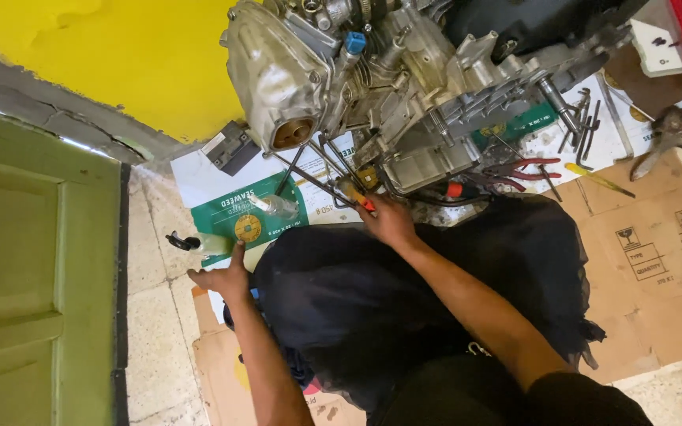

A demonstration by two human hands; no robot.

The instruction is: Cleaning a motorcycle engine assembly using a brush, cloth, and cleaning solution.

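Orange-handled tool (359,199) clamped in right hand (388,221) under engine (404,87) (tip hidden); left hand (222,278) open, flat on floor beside bottle (199,243).

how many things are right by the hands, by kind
engine: 1
clear bottles: 2, one lying on the printed sheet, one with a black cap by the left hand
orange-handled tool at the right hand: 1
red-handled pliers: 1
total: 5
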